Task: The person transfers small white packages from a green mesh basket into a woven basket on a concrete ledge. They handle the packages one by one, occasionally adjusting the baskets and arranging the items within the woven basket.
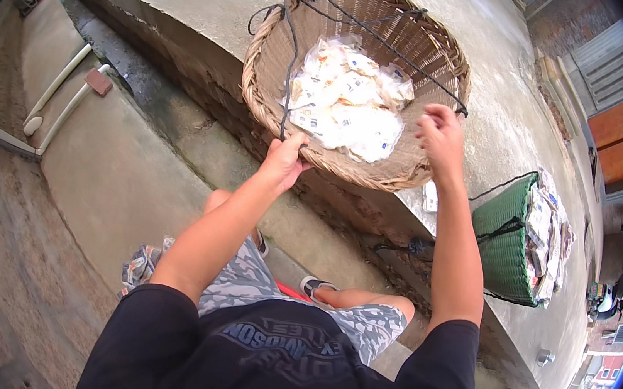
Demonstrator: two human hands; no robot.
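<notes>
A round woven wicker basket [344, 169] stands tilted towards me at the edge of a raised concrete ledge. Inside it is a pile of small clear plastic packets [346, 99] with pale contents and printed labels. My left hand [285, 163] grips the basket's near rim, thumb on top, beside a dark rope [290, 75] tied to the rim. Over the right side of the rim is my right hand [442, 137], fingers loosely bent and slightly blurred, with nothing visible in them. Another dark rope [387, 49] crosses the basket's mouth.
Right of my right arm, a green woven basket [502, 235] full of packets lies tipped on the concrete ledge [492, 100]. A gutter [181, 114] runs below the ledge. White pipes [65, 106] and a brick [98, 82] are at left. Crumpled printed packaging [140, 267] lies beside my leg.
</notes>
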